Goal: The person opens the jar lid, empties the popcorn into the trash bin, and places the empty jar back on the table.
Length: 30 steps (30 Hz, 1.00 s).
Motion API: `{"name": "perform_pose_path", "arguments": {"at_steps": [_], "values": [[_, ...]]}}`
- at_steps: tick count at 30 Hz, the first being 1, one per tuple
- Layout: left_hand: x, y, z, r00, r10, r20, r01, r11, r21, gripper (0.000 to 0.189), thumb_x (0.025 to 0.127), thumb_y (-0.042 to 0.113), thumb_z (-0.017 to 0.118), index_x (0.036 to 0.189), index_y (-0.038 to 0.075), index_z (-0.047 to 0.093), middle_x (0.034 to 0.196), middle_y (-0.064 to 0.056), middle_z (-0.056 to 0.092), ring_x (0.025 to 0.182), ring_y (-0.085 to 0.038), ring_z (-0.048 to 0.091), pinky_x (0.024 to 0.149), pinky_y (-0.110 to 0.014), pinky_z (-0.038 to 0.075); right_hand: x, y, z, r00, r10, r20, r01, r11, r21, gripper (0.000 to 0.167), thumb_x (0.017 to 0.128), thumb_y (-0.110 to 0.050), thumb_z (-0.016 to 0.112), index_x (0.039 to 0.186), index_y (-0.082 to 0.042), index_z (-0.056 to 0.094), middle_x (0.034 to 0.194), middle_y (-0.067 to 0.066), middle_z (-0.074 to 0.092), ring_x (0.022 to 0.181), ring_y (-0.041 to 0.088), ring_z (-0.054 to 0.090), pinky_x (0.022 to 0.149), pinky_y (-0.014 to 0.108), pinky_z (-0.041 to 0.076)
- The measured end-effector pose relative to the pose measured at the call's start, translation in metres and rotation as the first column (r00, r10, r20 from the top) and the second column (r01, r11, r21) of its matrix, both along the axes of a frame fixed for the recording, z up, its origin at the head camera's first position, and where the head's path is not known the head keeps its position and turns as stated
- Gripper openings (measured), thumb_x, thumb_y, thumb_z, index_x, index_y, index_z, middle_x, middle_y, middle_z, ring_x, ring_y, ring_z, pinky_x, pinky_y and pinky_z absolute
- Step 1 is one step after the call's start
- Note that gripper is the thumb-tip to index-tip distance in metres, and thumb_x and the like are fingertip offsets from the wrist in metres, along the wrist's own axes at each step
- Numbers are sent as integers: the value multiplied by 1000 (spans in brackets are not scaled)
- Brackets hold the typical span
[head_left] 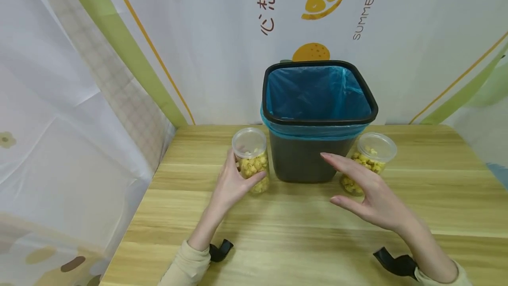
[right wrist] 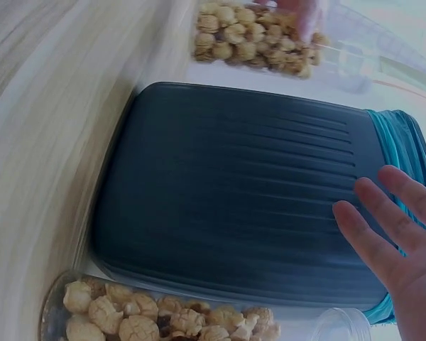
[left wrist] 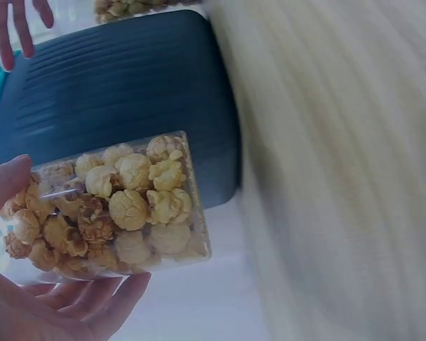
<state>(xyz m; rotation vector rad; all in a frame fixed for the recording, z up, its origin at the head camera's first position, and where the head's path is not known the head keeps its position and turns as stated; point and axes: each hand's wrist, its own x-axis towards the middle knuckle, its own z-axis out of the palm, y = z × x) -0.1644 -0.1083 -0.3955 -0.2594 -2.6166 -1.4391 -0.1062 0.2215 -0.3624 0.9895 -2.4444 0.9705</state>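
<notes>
1. Left jar (head_left: 258, 167): clear, straight-sided plastic with a round, see-through top; leans slightly, just left of the bin. Whether its base touches the table cannot be told.
2. Contents: rounded popcorn (left wrist: 128, 206), cream to tan in the left wrist view, a few pieces browner, yellower from the head; packed below a clear band under the top.
3. Left hand (head_left: 234, 184): gripping the left jar, thumb on the near side, fingers curled round the left and far sides.
4. Right jar (head_left: 377, 148): same kind, also popcorn-filled; just right of the bin, partly hidden by the right hand.
5. Right hand (head_left: 373, 197): holding nothing, thumb and fingers spread apart, near side of the right jar.
6. Bin (head_left: 301, 162): dark, black-rimmed, blue liner (head_left: 317, 94) folded over; between the jars.
7. Table (head_left: 293, 237): wood-grained; printed cloth (head_left: 214, 56) beyond its far edge.
</notes>
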Motion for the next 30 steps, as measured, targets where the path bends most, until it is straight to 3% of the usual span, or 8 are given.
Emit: {"name": "perform_pose_path", "arguments": {"at_steps": [6, 10, 19, 24, 30], "values": [[10, 6, 12, 999, 8, -49, -9, 1000, -1, 99, 77, 42, 87, 155, 17, 31, 141, -9, 54, 132, -32, 56, 104, -57, 52, -1, 2, 2, 1000, 15, -23, -15, 1000, -4, 92, 75, -6, 87, 156, -9, 44, 159, 5, 49, 150, 2, 39, 119, 9, 27], [17, 10, 19, 993, 5, -117, -4, 1000, 6, 98, 76, 42, 87, 154, 17, 33, 141, -8, 54, 130, -33, 57, 104, -59, 51, -3, 2, 4, 998, 33, -55, -34, 999, -18, 90, 76, -8, 87, 155, -7, 44, 159, 7, 50, 150, 4, 40, 119, 9, 28], [26, 17, 23, 973, -36, -230, 35, 999, -12, 94, 75, 41, 86, 150, 13, 38, 134, -7, 58, 120, -27, 59, 95, -51, 54, -3, 2, 6, 998, 35, -60, -36, 999, -21, 91, 76, -8, 87, 155, -8, 44, 159, 6, 50, 150, 5, 40, 119, 10, 28], [29, 19, 20, 949, -75, -305, 61, 997, -56, 92, 74, 39, 87, 149, 13, 40, 133, -7, 60, 115, -24, 61, 90, -46, 55, -1, 2, 6, 999, 18, -29, -18, 1000, -10, 93, 74, -6, 87, 156, -9, 43, 160, 6, 49, 150, 4, 39, 119, 10, 28], [33, 24, 17, 912, -153, -380, 127, 988, -92, 92, 71, 35, 91, 148, 21, 43, 131, -1, 58, 113, -17, 60, 90, -41, 56, 2, 1, 6, 1000, 6, -12, -6, 1000, 0, 94, 74, -8, 88, 156, -12, 43, 159, 5, 49, 150, 4, 40, 119, 10, 28]]}}
